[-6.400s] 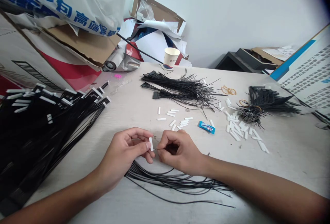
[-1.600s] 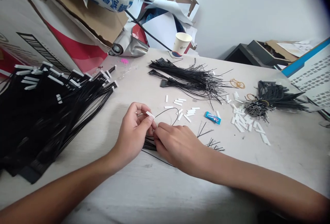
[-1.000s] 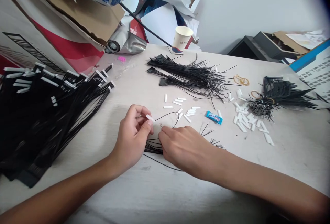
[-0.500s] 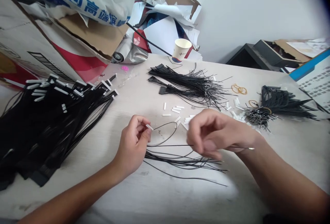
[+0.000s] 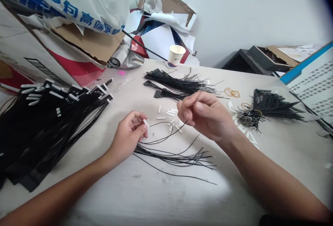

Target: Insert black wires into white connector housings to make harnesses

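My left hand is closed, pinching a small white connector housing between thumb and fingers. A thin black wire loops from that housing. Beneath the hand, a bundle of black wires fans out to the right over the table. My right hand is raised above the table with its thumb and fingers pinched together on a black wire, which runs back toward the left hand. The wire's tip is hidden by the right fingers. Loose white housings lie between and behind the hands.
A large pile of black wires with white connectors covers the left. Black wire bundles lie behind, another bundle at right. A paper cup, rubber bands, and a box under a plastic bag border the table.
My right hand has risen and turned, its fingers now pinched on a wire that bends upward instead of stretching straight. The left hand keeps the white housing. The view has shifted slightly.
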Demonstrator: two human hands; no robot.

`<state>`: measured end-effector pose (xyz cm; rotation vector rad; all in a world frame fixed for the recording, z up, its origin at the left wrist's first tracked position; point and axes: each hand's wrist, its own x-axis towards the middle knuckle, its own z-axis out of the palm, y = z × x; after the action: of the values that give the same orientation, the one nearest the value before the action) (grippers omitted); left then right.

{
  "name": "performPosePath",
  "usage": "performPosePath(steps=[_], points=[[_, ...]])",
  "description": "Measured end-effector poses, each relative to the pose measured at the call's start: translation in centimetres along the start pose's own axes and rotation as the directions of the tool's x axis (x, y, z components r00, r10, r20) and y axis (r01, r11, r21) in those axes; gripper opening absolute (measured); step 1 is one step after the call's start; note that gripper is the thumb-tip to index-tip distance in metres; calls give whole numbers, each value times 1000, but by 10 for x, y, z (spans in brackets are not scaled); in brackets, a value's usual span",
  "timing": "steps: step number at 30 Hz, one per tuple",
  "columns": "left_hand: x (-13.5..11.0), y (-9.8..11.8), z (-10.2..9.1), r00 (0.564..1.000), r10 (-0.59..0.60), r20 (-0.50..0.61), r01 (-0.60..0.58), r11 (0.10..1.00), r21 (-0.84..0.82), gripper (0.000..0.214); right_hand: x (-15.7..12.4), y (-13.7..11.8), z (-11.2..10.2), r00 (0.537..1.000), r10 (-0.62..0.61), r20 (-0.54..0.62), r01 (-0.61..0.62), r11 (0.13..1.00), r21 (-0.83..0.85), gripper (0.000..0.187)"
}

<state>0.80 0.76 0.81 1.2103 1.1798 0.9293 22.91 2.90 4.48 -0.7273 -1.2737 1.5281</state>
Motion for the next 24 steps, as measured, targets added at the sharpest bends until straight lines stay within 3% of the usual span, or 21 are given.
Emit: performPosePath(steps=[3,8,14,24], points=[[4,2,2,1000,11,12,-11,1000,13,12,1,16,3,999,41,7,-40,991,-125,15],[9,1,3,999,-2,39,1,1000,19,13,5,40,13,997,67,-34,-75,888,-454,3],[13,-1,5,999,-15,51,13,999,36,15,0,57,17,992,103,-77,-127,894,-430,6],[12,-4,6,997,-8,72,6,1000,22,15,-5,64,17,988,134,-74,-152,911,-383,6]])
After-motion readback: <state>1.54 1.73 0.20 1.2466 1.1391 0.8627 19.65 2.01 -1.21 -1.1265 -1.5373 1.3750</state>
